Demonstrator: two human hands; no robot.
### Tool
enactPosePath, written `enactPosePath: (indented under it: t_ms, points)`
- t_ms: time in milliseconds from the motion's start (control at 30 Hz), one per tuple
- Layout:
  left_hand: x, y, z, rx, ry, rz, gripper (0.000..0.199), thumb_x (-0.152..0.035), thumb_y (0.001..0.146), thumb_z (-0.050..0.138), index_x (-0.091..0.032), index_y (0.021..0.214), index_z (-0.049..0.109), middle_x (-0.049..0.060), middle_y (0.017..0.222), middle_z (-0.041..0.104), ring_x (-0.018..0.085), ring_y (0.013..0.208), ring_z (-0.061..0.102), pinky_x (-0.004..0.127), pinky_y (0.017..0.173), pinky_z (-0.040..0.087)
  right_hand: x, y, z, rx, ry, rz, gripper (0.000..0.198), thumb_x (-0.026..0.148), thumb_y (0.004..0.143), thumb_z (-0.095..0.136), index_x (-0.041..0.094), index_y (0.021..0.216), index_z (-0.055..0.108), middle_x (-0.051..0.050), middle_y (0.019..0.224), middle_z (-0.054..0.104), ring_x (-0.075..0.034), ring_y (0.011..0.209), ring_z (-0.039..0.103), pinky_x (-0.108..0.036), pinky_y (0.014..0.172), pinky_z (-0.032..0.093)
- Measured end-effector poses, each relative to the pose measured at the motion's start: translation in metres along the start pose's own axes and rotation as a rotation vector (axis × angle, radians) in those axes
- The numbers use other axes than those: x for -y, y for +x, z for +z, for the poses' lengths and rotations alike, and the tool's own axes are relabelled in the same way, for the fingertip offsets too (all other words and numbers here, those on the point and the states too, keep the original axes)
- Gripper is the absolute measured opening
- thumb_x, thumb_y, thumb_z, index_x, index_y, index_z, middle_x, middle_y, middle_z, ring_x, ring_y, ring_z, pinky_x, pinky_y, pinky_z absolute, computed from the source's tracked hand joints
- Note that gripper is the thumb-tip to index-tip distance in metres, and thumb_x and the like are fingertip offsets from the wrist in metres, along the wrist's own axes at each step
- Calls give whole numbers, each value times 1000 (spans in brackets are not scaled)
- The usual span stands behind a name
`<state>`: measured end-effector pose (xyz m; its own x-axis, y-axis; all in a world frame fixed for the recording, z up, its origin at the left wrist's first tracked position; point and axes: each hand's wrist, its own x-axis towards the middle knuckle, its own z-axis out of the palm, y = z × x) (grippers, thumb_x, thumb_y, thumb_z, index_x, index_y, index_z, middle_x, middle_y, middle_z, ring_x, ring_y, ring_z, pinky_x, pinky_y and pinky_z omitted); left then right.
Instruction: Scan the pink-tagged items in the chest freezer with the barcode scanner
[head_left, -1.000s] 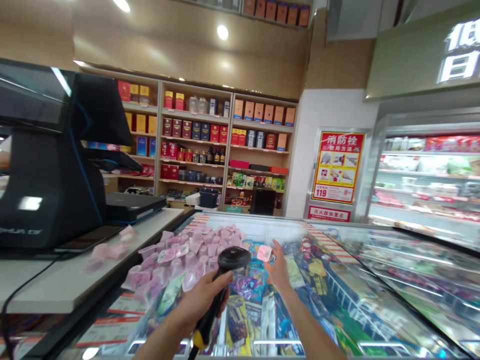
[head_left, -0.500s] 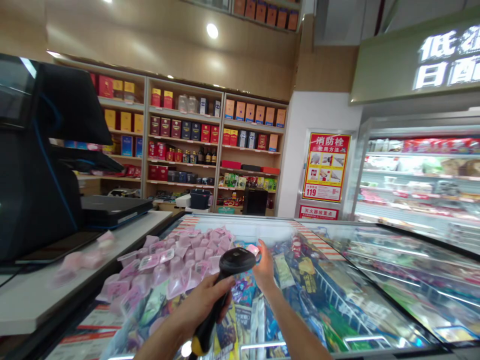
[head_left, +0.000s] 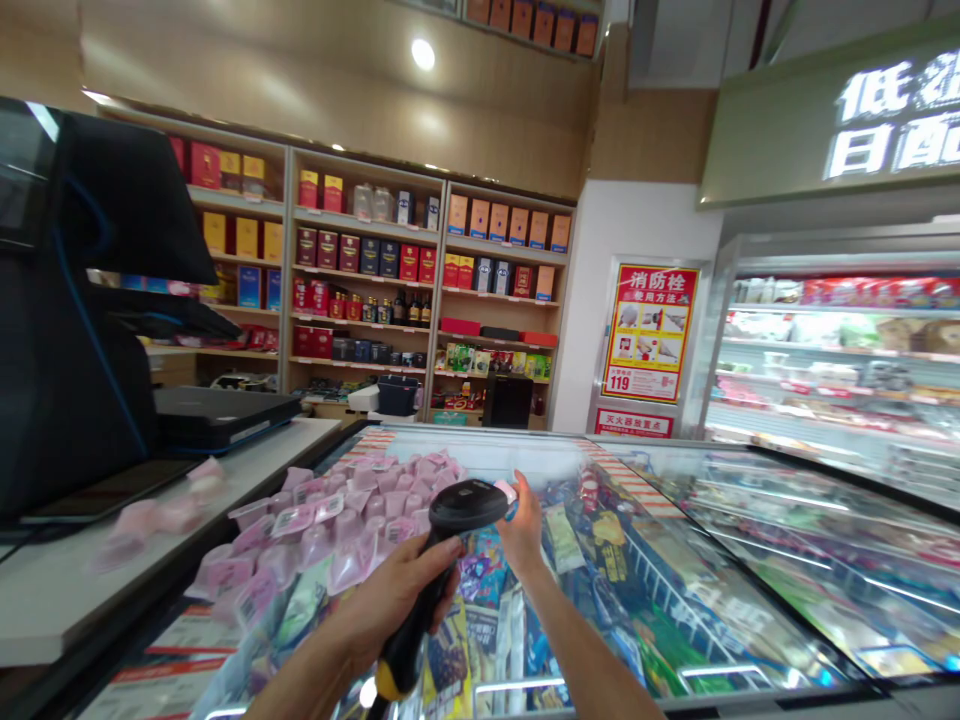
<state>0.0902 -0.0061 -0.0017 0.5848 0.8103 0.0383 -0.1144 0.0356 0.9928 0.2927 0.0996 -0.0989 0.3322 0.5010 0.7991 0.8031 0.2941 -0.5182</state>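
My left hand (head_left: 401, 592) is wrapped round the handle of a black barcode scanner (head_left: 466, 506), which has a yellow band low on its grip. The scanner head points right, toward my right hand (head_left: 523, 532). Pinched in the right fingers is a small pink cup (head_left: 506, 490), close in front of the scanner's nose and partly hidden by it. Left of the scanner, many similar pink cups (head_left: 349, 535) with barcode labels lie heaped on the glass top of a chest freezer (head_left: 517, 450).
A few more pink cups (head_left: 161, 520) sit on the white counter (head_left: 60, 610) at left, below a black checkout terminal (head_left: 139, 200). Bagged frozen goods (head_left: 615, 545) show through the freezer glass. Shelves of boxes (head_left: 360, 255) and a lit refrigerated case (head_left: 840, 350) stand behind.
The scanner and my left hand have shifted slightly left and up, and the camera view has moved a little. My right hand keeps the pink cup before the scanner.
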Motion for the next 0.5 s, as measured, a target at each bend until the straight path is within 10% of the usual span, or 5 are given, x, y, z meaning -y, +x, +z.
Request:
enactPosePath:
  t_ms: [500]
  points:
    - [6,5,-29,-186,-203,-51,27,-42,67,53,-16,72,48,-3,53,52,6,41,46,18,41,35,-17,-6,-1,104,-120,211,35,23,57,54,16,90,46,-5,76,58,-20,69,55,-28,59,41]
